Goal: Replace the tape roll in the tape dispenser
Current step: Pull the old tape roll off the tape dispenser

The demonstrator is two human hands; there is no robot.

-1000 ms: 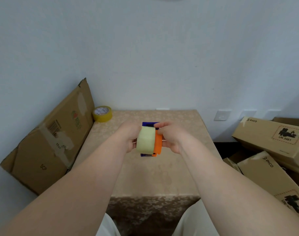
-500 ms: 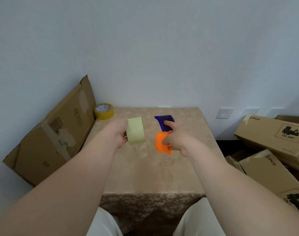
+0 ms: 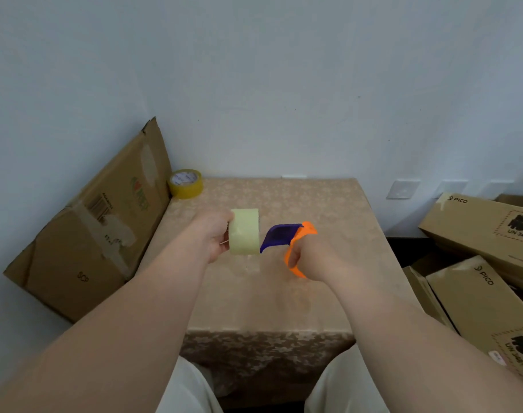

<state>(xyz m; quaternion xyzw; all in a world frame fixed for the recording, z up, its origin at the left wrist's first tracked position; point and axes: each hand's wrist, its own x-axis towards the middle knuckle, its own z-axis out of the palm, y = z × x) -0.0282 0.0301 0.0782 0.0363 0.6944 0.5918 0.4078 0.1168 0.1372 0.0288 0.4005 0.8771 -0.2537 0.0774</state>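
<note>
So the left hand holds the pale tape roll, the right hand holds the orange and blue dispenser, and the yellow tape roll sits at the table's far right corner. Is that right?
Not quite. The head view shows the yellow tape roll at the table's far left corner, beside the leaning cardboard. The rest stands: the left hand holds the pale tape roll, and the right hand holds the orange and blue dispenser.

Table [image 3: 284, 299] stood before my knees, pushed up to wall, covered in beige cloth with faint flower pattern; cloth hung over near edge. On it, only one thing lay directly: yellow tape roll [image 3: 185, 183], flat on its side at far left corner, white label in core facing up. Roll sat just beside flattened cardboard [image 3: 84, 231] leaning at table's left side; could not tell if they touched. Faint shiny patch showed on cloth near middle.
</note>
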